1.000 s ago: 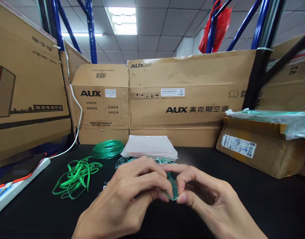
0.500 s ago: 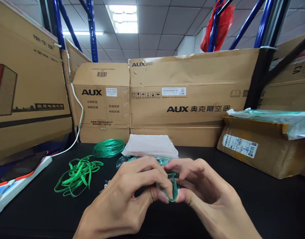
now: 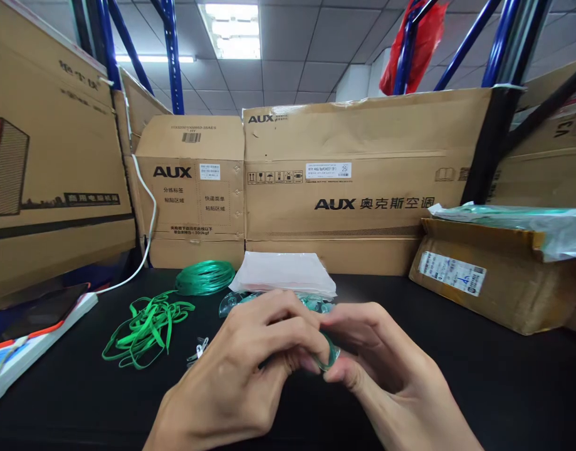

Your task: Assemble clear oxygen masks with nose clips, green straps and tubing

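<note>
Between my hands is a small, curved, clear green plastic piece, mostly covered by my fingers. My left hand is closed on its left side, with the forefinger bent over the top. From the right, my right hand pinches its edge, thumb low and fingers arched above. More clear green plastic pieces lie just behind my hands, partly hidden. Small metal clips rest left of my left hand.
Left on the black table lie a tangle of green elastic straps and a coil of green tubing. White plastic bags are stacked behind my hands. An open cardboard box stands right; a phone lies left. Large cartons wall the back.
The plastic piece has turned and sunk deeper between my fingers, so less of it shows. My fingers have drawn closer together around it, and more of the metal clips is visible.
</note>
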{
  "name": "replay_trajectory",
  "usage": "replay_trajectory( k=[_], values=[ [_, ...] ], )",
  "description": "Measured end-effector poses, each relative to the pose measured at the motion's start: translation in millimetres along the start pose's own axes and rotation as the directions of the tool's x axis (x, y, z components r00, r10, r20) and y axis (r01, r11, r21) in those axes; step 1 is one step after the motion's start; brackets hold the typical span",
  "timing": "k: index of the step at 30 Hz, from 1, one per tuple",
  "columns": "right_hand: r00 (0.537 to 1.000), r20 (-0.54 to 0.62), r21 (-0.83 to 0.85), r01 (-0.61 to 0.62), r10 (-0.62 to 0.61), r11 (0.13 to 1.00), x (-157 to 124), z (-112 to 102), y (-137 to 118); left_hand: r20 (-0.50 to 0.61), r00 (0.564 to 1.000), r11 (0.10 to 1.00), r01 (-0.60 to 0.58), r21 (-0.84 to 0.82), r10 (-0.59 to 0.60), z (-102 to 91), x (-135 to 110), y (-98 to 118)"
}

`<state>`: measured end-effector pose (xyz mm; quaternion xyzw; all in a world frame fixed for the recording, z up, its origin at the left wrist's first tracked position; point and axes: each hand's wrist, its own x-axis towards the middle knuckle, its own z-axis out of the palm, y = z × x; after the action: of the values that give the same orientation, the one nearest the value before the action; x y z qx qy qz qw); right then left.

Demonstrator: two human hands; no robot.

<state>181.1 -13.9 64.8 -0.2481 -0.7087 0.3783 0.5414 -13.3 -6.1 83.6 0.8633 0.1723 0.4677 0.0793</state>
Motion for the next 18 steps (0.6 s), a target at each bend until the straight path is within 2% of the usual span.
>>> replay_trajectory(
  k=[7, 11, 16, 18],
  values=[
    [0.998, -0.002, 0.084, -0.063, 0.064, 0.994, 5.0, -1.0, -1.1, -0.016, 1.0, 0.999, 0.003, -0.051, -0.004, 1.2, 1.0, 0.4],
    [0.993, -0.042, 0.1, -0.108, 0.113, 0.989, 11.2, -3.6, -0.4, -0.017, 0.997, 0.993, 0.07, -0.093, -0.072, 0.0, 1.9, 0.9],
    [0.972, 0.055, 0.151, -0.234, 0.228, 0.961, 17.3, -9.7, 5.4, 0.003, 0.99, 0.984, 0.141, -0.11, -0.142, -5.7, 2.1, -0.4],
    [0.968, 0.048, 0.155, -0.25, 0.246, 0.956, 18.3, -10.6, 4.8, 0.004, 0.987, 0.981, 0.159, -0.109, -0.159, -8.5, 1.3, -2.3]
  ],
)
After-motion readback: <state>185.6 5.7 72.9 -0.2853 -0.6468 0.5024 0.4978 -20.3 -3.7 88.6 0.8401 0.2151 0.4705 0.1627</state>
